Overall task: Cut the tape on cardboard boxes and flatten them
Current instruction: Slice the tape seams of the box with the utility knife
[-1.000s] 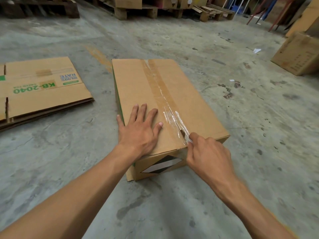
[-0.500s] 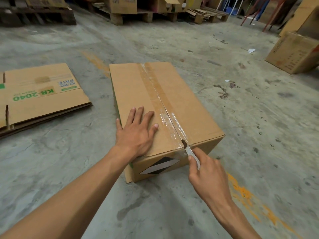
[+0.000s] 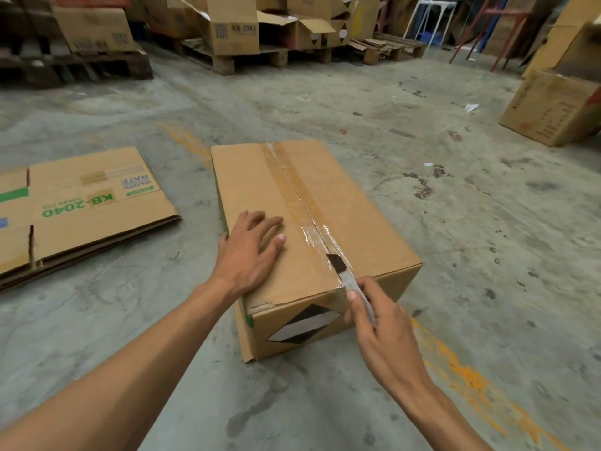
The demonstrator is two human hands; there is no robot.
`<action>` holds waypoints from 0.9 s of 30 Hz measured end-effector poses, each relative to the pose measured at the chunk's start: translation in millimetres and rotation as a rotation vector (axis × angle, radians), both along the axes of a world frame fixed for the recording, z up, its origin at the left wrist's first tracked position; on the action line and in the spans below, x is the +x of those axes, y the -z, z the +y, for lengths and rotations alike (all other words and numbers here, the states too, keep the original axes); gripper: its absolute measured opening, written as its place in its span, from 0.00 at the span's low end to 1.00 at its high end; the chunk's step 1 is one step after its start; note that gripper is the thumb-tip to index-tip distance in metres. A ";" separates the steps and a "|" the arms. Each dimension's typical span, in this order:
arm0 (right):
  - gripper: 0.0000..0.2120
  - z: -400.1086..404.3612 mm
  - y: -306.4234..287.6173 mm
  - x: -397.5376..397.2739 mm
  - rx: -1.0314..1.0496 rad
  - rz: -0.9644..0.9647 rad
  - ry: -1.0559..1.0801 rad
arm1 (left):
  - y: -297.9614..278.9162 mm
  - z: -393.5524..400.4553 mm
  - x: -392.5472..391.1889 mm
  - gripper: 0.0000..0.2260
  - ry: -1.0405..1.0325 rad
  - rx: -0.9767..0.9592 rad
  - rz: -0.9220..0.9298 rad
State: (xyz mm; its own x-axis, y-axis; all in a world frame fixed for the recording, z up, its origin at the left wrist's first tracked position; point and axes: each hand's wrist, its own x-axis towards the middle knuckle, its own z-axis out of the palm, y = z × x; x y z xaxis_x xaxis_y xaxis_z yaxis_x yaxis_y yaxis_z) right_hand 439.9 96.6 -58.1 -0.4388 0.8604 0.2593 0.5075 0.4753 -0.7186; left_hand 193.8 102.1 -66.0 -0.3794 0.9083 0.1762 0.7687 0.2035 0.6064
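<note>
Gripped in the right hand (image 3: 385, 333), a cutter (image 3: 353, 288) meets the tape (image 3: 304, 203) at the cardboard box (image 3: 351, 206) edge, just right of the flat, pressing left hand (image 3: 250, 252).

left hand (image 3: 248, 255) flat, fingers spread, right hand (image 3: 380, 323) curled in grip

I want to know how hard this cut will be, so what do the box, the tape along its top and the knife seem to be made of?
Box: brown corrugated cardboard, matte; layered flap edges show at the near end.
Tape: thin plastic film; it looks tan farther back, clear, glossy and wrinkled near the blade.
Knife in the right hand: dark tip and pale grey body, probably metal, though blur leaves it open.
</note>
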 end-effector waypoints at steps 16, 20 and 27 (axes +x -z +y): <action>0.10 84.8 -11.5 30.1 0.136 -0.240 0.503 | -44.9 6.3 33.3 0.22 0.351 -0.117 0.040; 0.07 63.9 -14.8 -5.3 0.061 -0.169 0.213 | -39.7 43.1 -26.2 0.25 -0.017 -0.311 0.275; 0.16 84.7 -4.0 -6.5 0.102 -0.338 0.170 | -29.1 42.4 -76.9 0.31 -0.115 -0.481 0.298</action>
State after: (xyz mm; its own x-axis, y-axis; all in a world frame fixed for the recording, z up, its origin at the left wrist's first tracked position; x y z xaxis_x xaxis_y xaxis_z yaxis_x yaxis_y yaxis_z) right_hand 433.4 181.3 -54.1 -0.3676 0.9053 0.2127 0.7851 0.4247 -0.4509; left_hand 116.9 144.5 -36.9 -0.4777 0.8685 -0.1318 0.8488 0.4951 0.1856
